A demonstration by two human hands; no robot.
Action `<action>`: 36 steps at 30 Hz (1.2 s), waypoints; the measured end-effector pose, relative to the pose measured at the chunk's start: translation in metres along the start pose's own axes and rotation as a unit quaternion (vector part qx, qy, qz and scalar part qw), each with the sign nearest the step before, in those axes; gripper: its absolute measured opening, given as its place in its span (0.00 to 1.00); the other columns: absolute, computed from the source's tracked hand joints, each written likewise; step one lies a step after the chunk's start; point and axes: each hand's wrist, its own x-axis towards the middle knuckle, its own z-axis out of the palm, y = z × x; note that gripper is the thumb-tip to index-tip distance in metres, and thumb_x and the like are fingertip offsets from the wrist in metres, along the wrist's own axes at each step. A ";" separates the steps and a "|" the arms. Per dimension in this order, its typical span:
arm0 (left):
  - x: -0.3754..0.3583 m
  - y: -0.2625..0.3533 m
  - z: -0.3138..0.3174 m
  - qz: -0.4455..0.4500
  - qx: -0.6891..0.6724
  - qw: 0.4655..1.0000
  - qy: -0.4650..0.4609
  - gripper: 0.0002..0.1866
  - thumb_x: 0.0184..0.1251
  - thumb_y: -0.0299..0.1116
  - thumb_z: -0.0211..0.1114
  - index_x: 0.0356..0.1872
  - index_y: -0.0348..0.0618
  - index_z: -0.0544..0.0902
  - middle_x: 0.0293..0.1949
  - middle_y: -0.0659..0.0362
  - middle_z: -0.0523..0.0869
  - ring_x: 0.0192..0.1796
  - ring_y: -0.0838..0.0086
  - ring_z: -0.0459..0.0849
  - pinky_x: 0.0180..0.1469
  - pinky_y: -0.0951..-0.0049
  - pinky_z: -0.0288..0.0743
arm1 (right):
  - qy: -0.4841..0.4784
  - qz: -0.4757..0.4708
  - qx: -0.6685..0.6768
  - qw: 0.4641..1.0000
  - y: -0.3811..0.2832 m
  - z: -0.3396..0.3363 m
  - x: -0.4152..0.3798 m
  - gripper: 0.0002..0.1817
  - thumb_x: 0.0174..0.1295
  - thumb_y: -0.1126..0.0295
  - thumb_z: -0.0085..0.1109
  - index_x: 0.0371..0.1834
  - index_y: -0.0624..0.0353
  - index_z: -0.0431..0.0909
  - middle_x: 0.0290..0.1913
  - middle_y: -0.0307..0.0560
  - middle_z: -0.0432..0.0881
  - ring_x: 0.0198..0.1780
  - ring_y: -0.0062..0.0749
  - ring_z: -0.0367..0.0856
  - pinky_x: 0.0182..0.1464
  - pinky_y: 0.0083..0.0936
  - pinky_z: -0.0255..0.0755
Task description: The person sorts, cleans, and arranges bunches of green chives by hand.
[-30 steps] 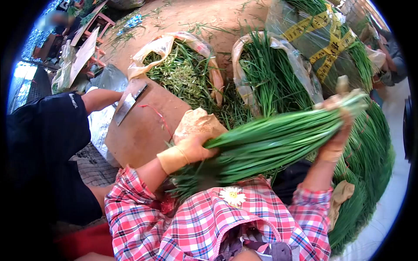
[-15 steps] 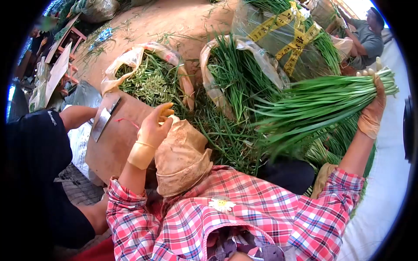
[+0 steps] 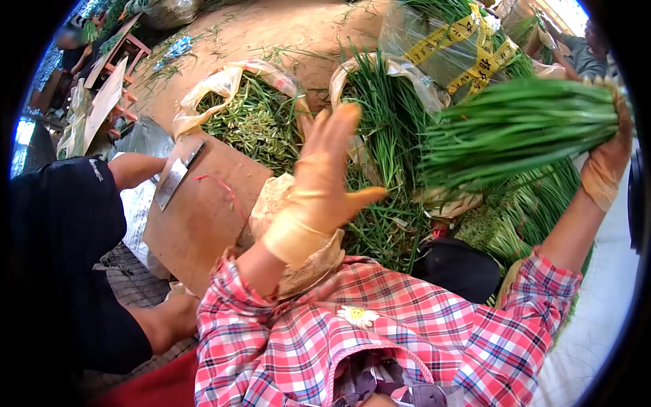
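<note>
The right hand (image 3: 605, 163) grips the green bundle (image 3: 522, 129), which points toward the left hand (image 3: 316, 190) (spread wide).

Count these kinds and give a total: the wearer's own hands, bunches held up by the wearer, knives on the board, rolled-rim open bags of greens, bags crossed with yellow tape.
Left hand and right hand: 2
Bunch of greens: 1
Knife on the board: 1
Open bag of chopped greens plus open bag of long greens: 2
Taped bag: 1
Total: 7
</note>
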 end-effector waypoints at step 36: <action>-0.197 -0.237 -0.086 -0.424 0.427 0.797 -0.049 0.49 0.45 0.19 0.58 0.71 0.69 0.50 0.73 0.59 0.49 0.72 0.46 0.48 0.66 0.35 0.44 | -0.359 0.484 -0.211 0.770 0.400 0.211 -0.295 0.28 0.52 0.75 0.65 0.57 0.67 0.67 0.53 0.53 0.75 0.54 0.39 0.73 0.54 0.34 0.70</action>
